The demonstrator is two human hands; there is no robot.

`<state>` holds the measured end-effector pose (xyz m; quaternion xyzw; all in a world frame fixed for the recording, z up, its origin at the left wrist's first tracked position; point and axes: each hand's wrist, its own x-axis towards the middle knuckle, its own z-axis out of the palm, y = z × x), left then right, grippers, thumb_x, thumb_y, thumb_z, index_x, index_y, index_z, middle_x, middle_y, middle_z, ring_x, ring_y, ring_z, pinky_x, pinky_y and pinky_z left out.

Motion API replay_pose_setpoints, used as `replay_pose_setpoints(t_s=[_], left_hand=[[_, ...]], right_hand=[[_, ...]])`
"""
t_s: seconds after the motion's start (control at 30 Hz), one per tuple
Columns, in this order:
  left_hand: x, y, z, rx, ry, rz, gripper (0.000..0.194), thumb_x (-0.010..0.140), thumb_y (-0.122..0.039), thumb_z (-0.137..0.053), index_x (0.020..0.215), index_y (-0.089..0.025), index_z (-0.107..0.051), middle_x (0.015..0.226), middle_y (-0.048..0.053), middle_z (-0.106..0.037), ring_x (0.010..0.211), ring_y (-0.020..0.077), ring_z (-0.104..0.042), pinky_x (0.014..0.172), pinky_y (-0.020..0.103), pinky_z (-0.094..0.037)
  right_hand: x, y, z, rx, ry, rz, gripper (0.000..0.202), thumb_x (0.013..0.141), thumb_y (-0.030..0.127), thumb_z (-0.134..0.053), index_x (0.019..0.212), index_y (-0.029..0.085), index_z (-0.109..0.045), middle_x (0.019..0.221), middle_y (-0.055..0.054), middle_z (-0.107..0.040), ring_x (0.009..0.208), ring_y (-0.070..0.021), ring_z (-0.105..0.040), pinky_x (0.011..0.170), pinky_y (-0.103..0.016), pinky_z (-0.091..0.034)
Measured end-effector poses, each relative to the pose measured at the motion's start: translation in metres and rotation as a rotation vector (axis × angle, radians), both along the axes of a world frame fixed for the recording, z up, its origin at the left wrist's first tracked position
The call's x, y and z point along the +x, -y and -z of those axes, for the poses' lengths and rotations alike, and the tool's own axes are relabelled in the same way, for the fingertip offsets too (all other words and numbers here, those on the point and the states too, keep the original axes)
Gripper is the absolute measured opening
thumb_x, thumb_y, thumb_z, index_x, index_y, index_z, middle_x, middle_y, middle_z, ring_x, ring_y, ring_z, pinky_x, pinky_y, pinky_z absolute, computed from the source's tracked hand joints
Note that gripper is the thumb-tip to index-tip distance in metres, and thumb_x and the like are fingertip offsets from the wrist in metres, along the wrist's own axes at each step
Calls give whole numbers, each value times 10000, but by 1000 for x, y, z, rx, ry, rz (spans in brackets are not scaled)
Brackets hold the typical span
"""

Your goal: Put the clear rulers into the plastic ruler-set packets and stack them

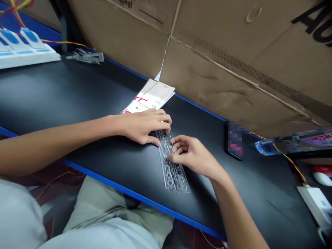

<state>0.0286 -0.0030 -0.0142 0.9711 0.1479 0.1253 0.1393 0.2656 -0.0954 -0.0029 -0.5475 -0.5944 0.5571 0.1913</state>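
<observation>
Clear plastic stencil rulers (171,173) with cut-out shapes lie overlapping on the black table (124,155). Over their upper end rests my left hand (147,126), palm down, its fingers bent and the thumb along the left edge. My right hand (188,152) is at the right edge of the rulers, with fingers curled and the thumb near the index finger; whether it pinches a ruler is too small to tell. White printed packets (155,95) with red marks lie fanned out just beyond my left hand, which partly covers them.
Cardboard (207,76) stands along the table's far edge. A phone (234,141) and a clear bottle (293,141) are at right, a white power strip (316,204) lower right. Another power strip (28,55) and a clear plastic pile (86,56) are at far left.
</observation>
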Motion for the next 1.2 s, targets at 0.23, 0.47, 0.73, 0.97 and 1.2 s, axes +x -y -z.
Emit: replay_pose_setpoints(t_s=[0.23, 0.47, 0.73, 0.97, 1.2], left_hand=[[2, 2, -1, -23, -17, -18, 231, 913, -412, -709, 977, -222, -593, 999, 56, -667, 958, 250, -596, 922, 372, -375], [3, 1, 2, -48, -5, -38, 260, 887, -400, -746, 919, -226, -555, 857, 16, -652, 800, 219, -616, 817, 333, -409], [4, 2, 3, -67, 15, -29, 269, 905, -388, -727, 893, -230, -510, 787, -11, -626, 710, 189, -578, 797, 330, -409], [5, 4, 2, -53, 13, -39, 288, 901, -372, -734, 872, -225, -488, 801, -2, -626, 709, 192, -562, 774, 323, -401], [6, 4, 4, -33, 38, -47, 254, 897, -378, -731, 919, -221, -532, 835, 19, -642, 732, 207, -566, 706, 315, -386]], right_hand=[[12, -4, -8, -59, -84, -30, 367, 780, 319, -821, 1094, 182, -689, 869, -31, -696, 755, -163, -622, 694, -302, -525], [20, -12, -7, 7, -80, -8, 291, 852, 425, -767, 1016, 186, -742, 911, -34, -695, 811, -157, -618, 756, -300, -538], [24, -16, -5, 0, -186, 211, 284, 881, 471, -715, 997, 236, -606, 1167, -46, -665, 680, -155, -735, 563, -273, -571], [35, -20, -10, 22, -222, 274, 252, 915, 460, -677, 1035, 246, -623, 1151, -60, -716, 685, -138, -684, 570, -258, -481], [37, -21, -7, 5, -139, 188, 477, 953, 585, -588, 1261, 235, -688, 921, -41, -697, 701, -135, -542, 628, -273, -418]])
